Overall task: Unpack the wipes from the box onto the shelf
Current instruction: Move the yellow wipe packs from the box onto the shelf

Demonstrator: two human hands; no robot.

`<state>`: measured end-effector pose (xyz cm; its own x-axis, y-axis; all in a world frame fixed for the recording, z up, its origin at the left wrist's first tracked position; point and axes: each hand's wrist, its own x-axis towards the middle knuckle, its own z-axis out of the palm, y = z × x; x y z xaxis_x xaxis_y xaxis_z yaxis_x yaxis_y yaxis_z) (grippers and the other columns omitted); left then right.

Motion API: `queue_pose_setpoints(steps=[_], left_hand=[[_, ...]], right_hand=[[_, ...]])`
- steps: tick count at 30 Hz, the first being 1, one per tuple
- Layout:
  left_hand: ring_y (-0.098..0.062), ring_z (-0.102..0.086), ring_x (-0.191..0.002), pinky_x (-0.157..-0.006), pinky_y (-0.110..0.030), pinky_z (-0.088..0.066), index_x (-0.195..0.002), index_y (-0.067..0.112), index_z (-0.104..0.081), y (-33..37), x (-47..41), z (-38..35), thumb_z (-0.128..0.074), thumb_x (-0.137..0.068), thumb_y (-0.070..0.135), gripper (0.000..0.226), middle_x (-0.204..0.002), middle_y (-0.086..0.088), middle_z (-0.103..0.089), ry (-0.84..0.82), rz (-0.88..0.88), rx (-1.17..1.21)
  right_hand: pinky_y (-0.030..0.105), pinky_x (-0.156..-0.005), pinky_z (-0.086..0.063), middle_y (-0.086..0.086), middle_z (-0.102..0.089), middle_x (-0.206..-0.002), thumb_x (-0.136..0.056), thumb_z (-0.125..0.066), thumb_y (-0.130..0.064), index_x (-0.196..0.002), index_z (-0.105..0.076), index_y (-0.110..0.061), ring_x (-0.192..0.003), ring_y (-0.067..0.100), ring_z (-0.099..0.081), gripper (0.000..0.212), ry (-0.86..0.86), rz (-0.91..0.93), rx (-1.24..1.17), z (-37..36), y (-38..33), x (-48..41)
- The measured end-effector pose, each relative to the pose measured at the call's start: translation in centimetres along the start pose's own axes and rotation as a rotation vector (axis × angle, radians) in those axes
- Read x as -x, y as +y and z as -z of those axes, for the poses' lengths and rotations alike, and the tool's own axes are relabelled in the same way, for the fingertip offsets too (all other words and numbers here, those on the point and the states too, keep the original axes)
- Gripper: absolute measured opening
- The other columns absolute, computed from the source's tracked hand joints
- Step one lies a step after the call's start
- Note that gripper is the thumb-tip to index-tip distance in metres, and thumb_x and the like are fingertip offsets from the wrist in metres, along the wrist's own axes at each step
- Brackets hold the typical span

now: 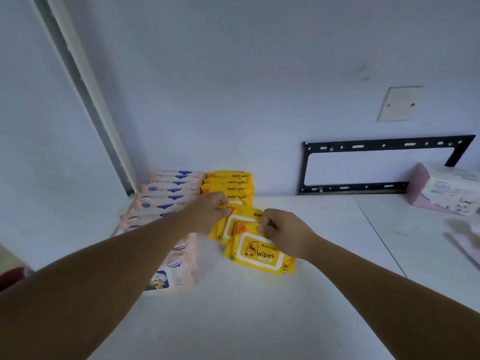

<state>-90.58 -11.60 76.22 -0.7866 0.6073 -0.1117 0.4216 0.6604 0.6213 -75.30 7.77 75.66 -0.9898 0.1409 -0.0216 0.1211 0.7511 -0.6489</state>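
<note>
My left hand (207,214) pinches the upper corner of one yellow wipes pack (249,213), fingers (225,209) clamped on its edge. My right hand (285,233) pinches the top edge of a second yellow pack (259,255), which lies just in front and overlaps it. Both packs rest near the middle of the frame on the white shelf (259,320), close to the yellow row (228,185) standing against the wall (259,100) beside the pink packs (168,193). I hold them by their top edges, I judge, so that I can tip each upright and slide it into that row. The box is not in view.
</note>
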Motion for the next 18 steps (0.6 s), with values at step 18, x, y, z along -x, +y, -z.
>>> queue_pose_setpoints(steps=[18], left_hand=[[-0.013,-0.063,-0.086,-0.079,-0.033,-0.056,-0.096,0.029,-0.072,-5.0,-4.6,5.9,-0.061,-0.092,0.042,0.018,-0.093,0.006,-0.068,-0.013,-0.119,-0.748]], right_hand=[[0.031,-0.064,-0.044,-0.006,-0.059,-0.078,-0.096,-0.061,-0.028,-0.083,-0.063,-0.017,-0.077,0.016,-0.056,0.017,0.077,0.118,0.106,-5.5,-3.8,-8.9]])
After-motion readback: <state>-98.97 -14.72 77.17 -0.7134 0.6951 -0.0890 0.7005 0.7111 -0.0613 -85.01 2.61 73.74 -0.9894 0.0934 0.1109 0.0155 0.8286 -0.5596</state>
